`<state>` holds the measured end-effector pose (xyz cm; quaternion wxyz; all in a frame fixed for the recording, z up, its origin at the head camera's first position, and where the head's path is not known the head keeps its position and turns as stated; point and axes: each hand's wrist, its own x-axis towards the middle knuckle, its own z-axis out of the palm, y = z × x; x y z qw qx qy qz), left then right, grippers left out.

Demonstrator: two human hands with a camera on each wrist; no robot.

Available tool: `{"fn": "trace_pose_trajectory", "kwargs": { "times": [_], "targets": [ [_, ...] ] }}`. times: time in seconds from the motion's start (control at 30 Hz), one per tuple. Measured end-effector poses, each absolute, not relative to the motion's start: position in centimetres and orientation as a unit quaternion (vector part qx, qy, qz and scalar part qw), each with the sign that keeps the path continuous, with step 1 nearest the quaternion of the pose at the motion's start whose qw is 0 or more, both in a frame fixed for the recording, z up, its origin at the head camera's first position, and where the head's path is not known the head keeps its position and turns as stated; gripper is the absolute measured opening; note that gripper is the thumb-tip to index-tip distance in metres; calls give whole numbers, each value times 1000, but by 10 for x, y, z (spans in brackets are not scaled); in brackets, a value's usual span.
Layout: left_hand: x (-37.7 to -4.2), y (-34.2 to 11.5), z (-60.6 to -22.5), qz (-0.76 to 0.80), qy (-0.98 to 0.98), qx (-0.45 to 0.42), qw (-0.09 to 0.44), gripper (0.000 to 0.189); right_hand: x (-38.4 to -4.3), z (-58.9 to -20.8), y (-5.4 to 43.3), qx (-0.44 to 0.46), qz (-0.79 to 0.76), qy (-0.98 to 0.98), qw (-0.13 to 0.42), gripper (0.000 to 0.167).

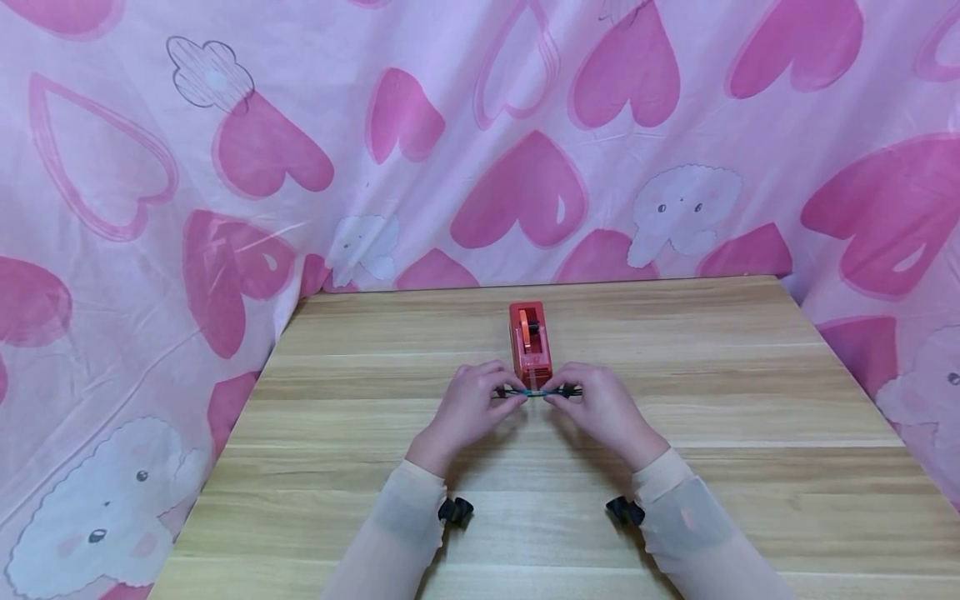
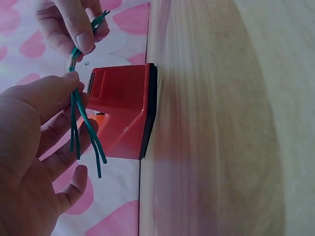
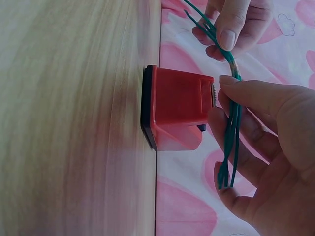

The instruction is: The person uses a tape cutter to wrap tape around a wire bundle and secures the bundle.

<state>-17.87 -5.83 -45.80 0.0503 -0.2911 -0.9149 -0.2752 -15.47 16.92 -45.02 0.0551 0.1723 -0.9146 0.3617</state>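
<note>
A bundle of thin green wire-like strands (image 1: 534, 392) is stretched sideways between the two hands, just in front of a red tape dispenser (image 1: 532, 367). My left hand (image 1: 468, 404) pinches the bundle left of its middle, between thumb and fingers. On the other side, my right hand (image 1: 602, 407) pinches it the same way. Loose strand ends (image 2: 98, 147) fan out past the left fingers in the left wrist view. In the right wrist view, a shiny band of clear tape (image 3: 235, 68) shows on the bundle between the two thumbs. The dispenser's toothed cutter (image 3: 213, 94) faces the hands.
An orange tape roll core (image 1: 525, 329) sits inside the dispenser. Everything rests over a wood-grain table (image 1: 712, 517). Behind and beside it hangs a pink heart-patterned cloth (image 1: 420, 200). Black camera mounts (image 1: 456, 512) are strapped at both wrists.
</note>
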Motion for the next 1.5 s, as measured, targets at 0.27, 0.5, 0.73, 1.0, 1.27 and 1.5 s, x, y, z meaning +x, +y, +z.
{"fn": "trace_pose_trajectory", "kwargs": {
  "times": [0.27,0.5,0.73,1.0,1.27,1.5],
  "targets": [
    [-181,-55,-455,-269,-913,-300,58,11,-157,-449,170,158,373,-913,44,14],
    [-183,-54,-454,-257,-913,-309,70,11,-159,-449,170,158,376,-912,48,14],
    [-185,-53,-455,-253,-910,-316,88,9,-161,-449,170,166,369,-913,57,14],
    [-187,-53,-457,-243,-906,-327,111,9,-162,-449,170,169,365,-913,62,15],
    [-188,-52,-458,-214,-904,-342,143,9,-163,-450,168,159,339,-925,64,16],
    [-186,-51,-458,-199,-907,-338,150,9,-162,-449,166,160,308,-935,72,13]
  ]
}}
